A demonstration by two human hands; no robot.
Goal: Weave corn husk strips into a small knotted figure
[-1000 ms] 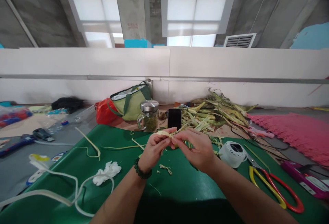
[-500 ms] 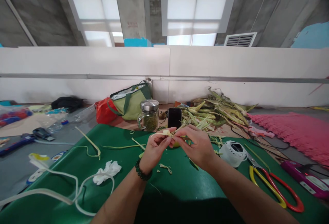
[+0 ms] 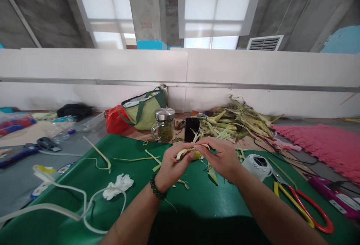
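Over a green mat [image 3: 92,185], my left hand [image 3: 171,166] and my right hand [image 3: 221,158] meet fingertip to fingertip. Both pinch a pale yellow-green leaf strip [image 3: 189,150] that curls between them. A dark bead bracelet [image 3: 156,192] circles my left wrist. Behind the hands stand a black phone [image 3: 191,129] and a glass jar [image 3: 164,125] with a metal lid. Loose strips and scraps [image 3: 98,155] lie on the mat to the left.
A heap of dried leaves [image 3: 236,123] lies behind. At right are a white spool [image 3: 258,166], red and yellow scissors [image 3: 300,203] and a pink mat [image 3: 323,143]. At left lie a white cord [image 3: 56,196], a white cloth flower [image 3: 118,185], a green bag [image 3: 143,111].
Both hands have dropped slightly and shifted a little right. The strip now curls down between the fingertips instead of sticking out to the left.
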